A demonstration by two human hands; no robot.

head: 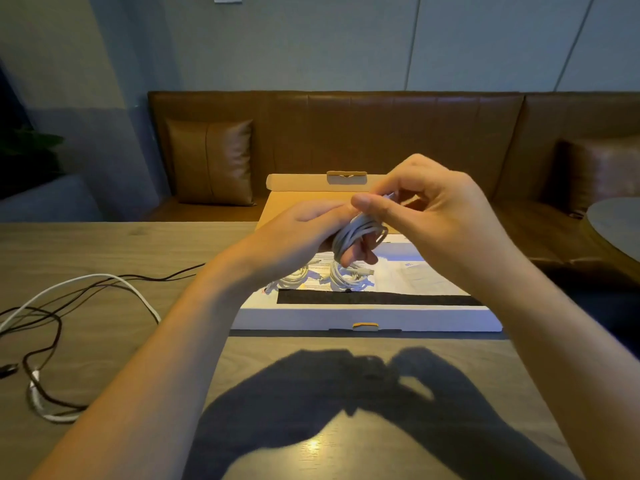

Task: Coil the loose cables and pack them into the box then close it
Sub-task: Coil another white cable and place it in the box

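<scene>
A flat white cardboard box [367,320] lies open on the table, its brown lid [294,183] tilted back. Above the box, my left hand [304,233] holds a coiled white cable [353,233] looped around its fingers. My right hand [426,209] pinches the free end of that cable just above the coil. Two coiled white cables [346,275] lie inside the box on printed paper, one [298,277] further left. A loose white cable [86,282] and a loose black cable [45,341] sprawl on the table to the left.
The wooden table [311,427] carries the shadows of my hands in front of the box. A brown leather bench [346,133] with a cushion [211,161] runs behind the table. A round table edge [616,223] shows at the right.
</scene>
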